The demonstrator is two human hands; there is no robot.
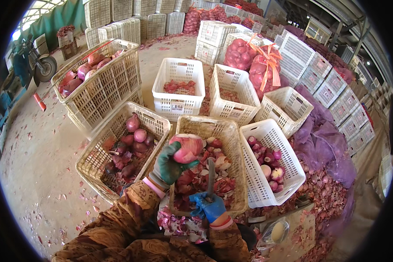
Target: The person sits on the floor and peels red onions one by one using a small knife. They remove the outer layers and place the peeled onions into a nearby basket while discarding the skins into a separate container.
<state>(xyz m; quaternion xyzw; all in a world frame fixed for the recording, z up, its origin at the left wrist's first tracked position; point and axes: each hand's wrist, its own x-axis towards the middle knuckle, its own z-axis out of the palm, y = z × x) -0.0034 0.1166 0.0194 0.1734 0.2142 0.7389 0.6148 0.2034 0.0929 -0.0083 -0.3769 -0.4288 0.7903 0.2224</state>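
Note:
My left hand (171, 163), in a green-coated glove, holds a large red onion (187, 148) with loose papery skin, above the middle crate. In a blue glove, my right hand (209, 206) grips a knife (211, 177) by its handle, the curved dull blade pointing away from me and apart from the onion. Beneath both hands is a worn plastic crate (239, 170) with onion skins and some onions. To the left, a dirty crate (95, 157) holds whole red onions (140, 135). On the right, a white crate (290, 163) contains trimmed red onions (277, 173).
Several white crates (178, 73) stand beyond, some with skins inside. A tall crate (101, 85) of large onions is at the left. Tied mesh sacks of onions (240, 54) stand behind. Purple netting (327, 147) and heaped skins (327, 193) lie to the right, near a board (298, 229).

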